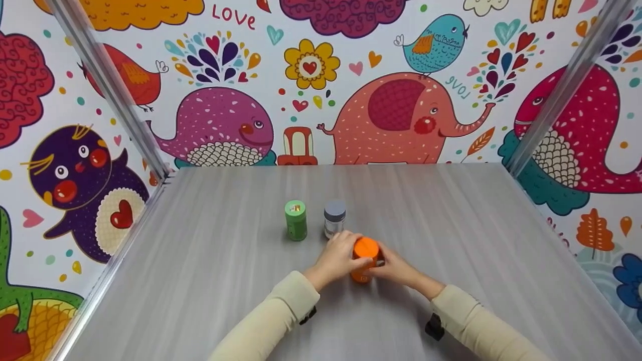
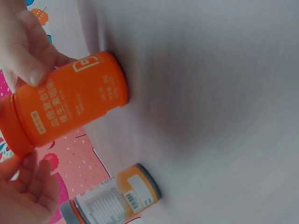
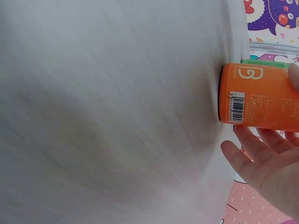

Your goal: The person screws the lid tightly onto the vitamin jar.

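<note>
An orange bottle (image 1: pixel 361 275) with an orange screw lid (image 1: pixel 366 247) stands upright on the grey table, held between both hands. My left hand (image 1: pixel 333 256) grips around the lid, its thumb on the near side; in the left wrist view this hand (image 2: pixel 30 193) is at the lower left. Lower down, my right hand (image 1: pixel 398 266) holds the body from the right. Pale print and a barcode show on the orange bottle (image 3: pixel 257 98) in the right wrist view, where the right hand (image 3: pixel 275 172) has its fingers along one side.
Behind the left hand stands a clear bottle with a grey lid (image 1: pixel 334 211), its orange-and-white label visible in the left wrist view. A green bottle (image 1: pixel 296 223) is to its left. Printed cartoon walls and metal posts (image 1: pixel 113 93) border the grey table (image 1: pixel 225 225).
</note>
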Demonstrator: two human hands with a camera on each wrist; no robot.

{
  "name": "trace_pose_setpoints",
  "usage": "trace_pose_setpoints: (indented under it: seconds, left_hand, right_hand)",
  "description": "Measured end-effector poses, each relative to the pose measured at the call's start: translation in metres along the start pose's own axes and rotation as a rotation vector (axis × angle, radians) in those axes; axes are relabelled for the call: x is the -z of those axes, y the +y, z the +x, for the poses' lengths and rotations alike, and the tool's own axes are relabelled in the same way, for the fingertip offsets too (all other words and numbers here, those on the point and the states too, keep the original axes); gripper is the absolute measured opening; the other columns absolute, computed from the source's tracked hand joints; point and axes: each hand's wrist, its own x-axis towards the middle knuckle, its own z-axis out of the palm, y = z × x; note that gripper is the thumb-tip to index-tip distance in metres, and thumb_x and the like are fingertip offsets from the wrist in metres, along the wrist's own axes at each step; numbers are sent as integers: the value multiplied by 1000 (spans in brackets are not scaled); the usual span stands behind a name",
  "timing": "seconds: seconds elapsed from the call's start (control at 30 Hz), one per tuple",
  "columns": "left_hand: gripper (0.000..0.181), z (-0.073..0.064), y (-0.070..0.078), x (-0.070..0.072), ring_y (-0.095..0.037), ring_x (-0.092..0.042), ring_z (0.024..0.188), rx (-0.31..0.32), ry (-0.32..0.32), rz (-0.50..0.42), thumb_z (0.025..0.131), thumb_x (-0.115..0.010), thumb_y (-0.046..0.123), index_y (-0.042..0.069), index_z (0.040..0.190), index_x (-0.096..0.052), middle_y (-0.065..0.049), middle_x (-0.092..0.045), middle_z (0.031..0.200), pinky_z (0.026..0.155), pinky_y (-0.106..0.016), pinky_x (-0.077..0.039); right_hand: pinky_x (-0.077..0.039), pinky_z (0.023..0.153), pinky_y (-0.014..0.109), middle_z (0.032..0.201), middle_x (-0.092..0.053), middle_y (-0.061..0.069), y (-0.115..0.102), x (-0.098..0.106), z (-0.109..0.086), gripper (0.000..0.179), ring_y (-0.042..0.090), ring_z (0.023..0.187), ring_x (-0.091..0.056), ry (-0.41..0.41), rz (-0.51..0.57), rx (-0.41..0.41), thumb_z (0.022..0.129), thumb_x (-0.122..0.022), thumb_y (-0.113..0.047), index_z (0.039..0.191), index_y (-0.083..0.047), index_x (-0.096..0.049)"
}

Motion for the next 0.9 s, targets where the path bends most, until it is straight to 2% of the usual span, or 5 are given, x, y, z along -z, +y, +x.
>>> trace_pose_setpoints:
  seconds: [0.2, 0.4, 0.47, 0.7, 0.9]
  left_hand:
    - [54, 1, 2, -4, -19, -51, 93, 34, 33, 32, 76, -69, 41, 4, 114, -58, -5, -57, 100, 86, -31, -40]
    - [53, 3, -2, -3, -18, -51, 91, 59, 48, -18, 72, -72, 42, 6, 108, -60, -3, -56, 97, 83, -30, -40]
    - [52, 4, -3, -3, -17, -50, 90, 54, 38, -40, 72, -73, 41, 6, 108, -60, -3, -56, 96, 82, -29, -40]
    - [49, 7, -7, 0, -16, -49, 89, 7, -21, -106, 73, -73, 37, 5, 110, -61, -3, -55, 96, 80, -27, -40]
    - [48, 12, -11, 2, -19, -49, 90, -97, -27, -86, 74, -73, 35, 3, 108, -61, -6, -58, 99, 82, -29, -36]
  right_hand:
    - [-47, 86, 37, 117, -54, 22, 2, -5, 2, 64, 26, 100, -53, 65, -69, 63, 77, -71, -15, 126, 10, -39]
    - [-49, 81, 38, 107, -58, 18, 4, -12, 5, 59, 21, 92, -56, 146, -98, 175, 75, -73, -24, 116, 8, -45]
    - [-48, 82, 39, 107, -58, 18, 4, -12, 6, 59, 23, 93, -56, 143, -95, 168, 75, -73, -22, 116, 8, -46]
    - [-46, 85, 33, 111, -57, 15, 6, -7, 9, 60, 23, 96, -54, 86, -119, 60, 72, -75, -11, 120, 8, -45]
    - [-47, 82, 29, 108, -58, 17, 6, -2, 11, 57, 19, 94, -54, 43, -103, 108, 71, -75, -5, 118, 9, -45]
